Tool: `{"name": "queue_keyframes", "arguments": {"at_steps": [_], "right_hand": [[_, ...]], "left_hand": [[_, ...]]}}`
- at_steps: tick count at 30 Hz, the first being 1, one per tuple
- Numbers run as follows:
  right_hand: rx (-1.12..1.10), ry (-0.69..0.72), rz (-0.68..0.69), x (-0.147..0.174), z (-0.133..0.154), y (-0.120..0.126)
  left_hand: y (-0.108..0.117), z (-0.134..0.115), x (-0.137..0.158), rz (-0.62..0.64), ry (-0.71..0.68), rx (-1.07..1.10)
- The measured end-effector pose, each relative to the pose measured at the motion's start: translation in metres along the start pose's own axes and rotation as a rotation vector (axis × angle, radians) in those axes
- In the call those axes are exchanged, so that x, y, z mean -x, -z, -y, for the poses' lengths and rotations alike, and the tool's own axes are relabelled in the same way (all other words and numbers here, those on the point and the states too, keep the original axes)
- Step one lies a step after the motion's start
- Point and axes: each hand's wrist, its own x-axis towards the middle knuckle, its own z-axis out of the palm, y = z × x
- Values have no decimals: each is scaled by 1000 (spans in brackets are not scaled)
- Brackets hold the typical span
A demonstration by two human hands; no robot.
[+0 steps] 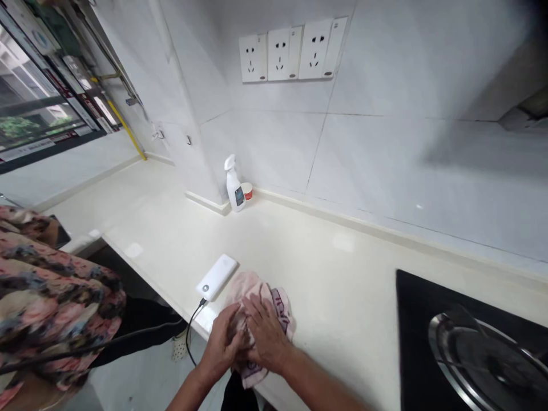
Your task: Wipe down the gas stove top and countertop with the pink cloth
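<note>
A crumpled pink cloth (246, 283) with darker lettering on its right side lies at the front edge of the pale countertop (325, 285), its lower end hanging over the edge. My left hand (220, 342) is at the cloth's left side, fingers curved and thumb toward them, gripping a fold. Flat on top of the cloth rests my right hand (266, 333), fingers stretched out. Just beyond my left hand is a white power bank (217, 276) with a black cable (191, 329) plugged into its near end.
A black gas hob (411, 331) with a round metal ring sits at the right. Against the wall corner stand a white spray bottle (234, 185) and a small red-and-white cup (247, 190). A person in a floral top (55, 297) stands at the left. Wall sockets (282, 52) are above.
</note>
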Motion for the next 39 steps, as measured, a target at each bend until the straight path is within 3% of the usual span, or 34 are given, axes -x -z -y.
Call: {"name": "queue_keyframes", "arguments": {"at_steps": [3,7,10,13,16,20,22,24,27,30,32,35,39], "right_hand": [[-26,-17,87,-17,0,1],[-8,-62,152,-14,25,-9],[-31,59,229,-4,48,-11],[-58,139,268,12,50,-4],[-61,126,220,52,26,2],[111,46,34,140,-20,11],[254,-96,-49,178,-46,23],[373,-294,-95,196,-76,43],[474,-592,-125,181,-131,84],[469,-807,-164,134,-183,115],[404,-928,-222,97,-201,119],[342,-923,-347,48,-186,96],[319,-599,-255,18,-97,34]], "left_hand": [[2,-1,-5,-61,33,82],[7,-10,-10,-126,81,89],[14,-18,-13,-72,68,24],[18,-24,-20,61,-23,-67],[16,-25,-29,148,-112,-141],[0,-18,-41,133,-178,-212],[-11,-14,-47,105,-228,-235],[-22,-11,-52,73,-266,-263],[-32,-9,-58,66,-263,-308],[-33,-8,-60,91,-244,-299],[-32,-6,-60,84,-236,-273],[-32,-1,-60,67,-217,-245],[-35,2,-59,22,-223,-223]]}}
